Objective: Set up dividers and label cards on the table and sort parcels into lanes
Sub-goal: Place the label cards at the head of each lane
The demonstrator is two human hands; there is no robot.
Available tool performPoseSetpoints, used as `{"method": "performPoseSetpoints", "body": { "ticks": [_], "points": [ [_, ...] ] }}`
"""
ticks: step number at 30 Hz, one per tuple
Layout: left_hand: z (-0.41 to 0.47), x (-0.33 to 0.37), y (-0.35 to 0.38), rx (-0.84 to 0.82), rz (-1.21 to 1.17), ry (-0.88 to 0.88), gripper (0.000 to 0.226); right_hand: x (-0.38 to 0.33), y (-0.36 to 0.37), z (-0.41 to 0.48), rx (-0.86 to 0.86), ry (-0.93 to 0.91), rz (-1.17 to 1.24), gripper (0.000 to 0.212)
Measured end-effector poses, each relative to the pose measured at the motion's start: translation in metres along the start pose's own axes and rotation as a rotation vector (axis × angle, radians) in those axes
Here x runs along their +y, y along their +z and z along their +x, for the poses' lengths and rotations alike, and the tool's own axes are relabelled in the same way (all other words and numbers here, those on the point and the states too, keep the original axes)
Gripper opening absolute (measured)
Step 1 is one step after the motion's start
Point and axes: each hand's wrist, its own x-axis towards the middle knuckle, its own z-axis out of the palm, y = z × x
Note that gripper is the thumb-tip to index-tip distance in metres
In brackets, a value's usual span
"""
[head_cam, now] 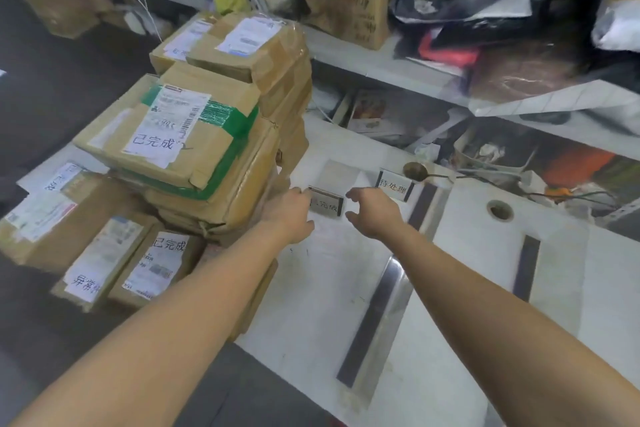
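Observation:
A small label card (327,205) with printed characters stands on the white table (450,340). My left hand (292,215) pinches its left end. My right hand (374,213) hovers just right of the card, thumb and fingers spread, holding nothing. A second label card (395,188) stands a little farther back to the right. Three flat divider strips lie on the table: a long metal one (377,319) in front, a dark one (527,270) to the right, and a short one (425,206) behind my right hand. Stacked cardboard parcels (207,135) with paper labels rise at the left.
Smaller labelled boxes (104,253) lie low at the front left. A round hole (499,210) is cut in the table top. A spoon-like object (415,170) rests by the back edge. Cluttered shelves (398,55) with bags and cartons run behind.

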Motion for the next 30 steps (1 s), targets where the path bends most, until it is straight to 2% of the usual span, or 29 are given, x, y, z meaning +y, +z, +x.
{"method": "performPoseSetpoints", "body": {
  "ticks": [5, 9, 14, 18, 23, 26, 30],
  "points": [
    [0.024, -0.005, 0.012, -0.01, -0.038, -0.006, 0.052, 0.003, 0.025, 0.033, 0.045, 0.079, 0.109, 0.042],
    [0.032, -0.011, 0.016, -0.007, -0.025, 0.018, 0.048, 0.001, 0.04, 0.048, 0.048, 0.123, 0.215, 0.01],
    [0.039, -0.015, 0.011, 0.028, -0.062, 0.073, 0.053, -0.008, 0.04, 0.046, 0.101, 0.136, 0.279, 0.012],
    [0.039, -0.015, -0.009, 0.084, -0.062, 0.098, 0.044, -0.016, 0.022, 0.031, 0.142, 0.123, 0.267, 0.013],
    [0.029, -0.013, -0.045, 0.108, -0.237, 0.157, 0.043, -0.029, -0.02, 0.0, 0.214, 0.076, 0.225, 0.008],
    [0.02, -0.011, -0.068, 0.142, -0.339, 0.272, 0.041, -0.038, -0.05, -0.026, 0.261, 0.05, 0.234, 0.007],
    [0.002, -0.005, -0.09, 0.201, -0.39, 0.449, 0.027, -0.046, -0.083, -0.061, 0.338, 0.043, 0.207, 0.01]
  ]
}}
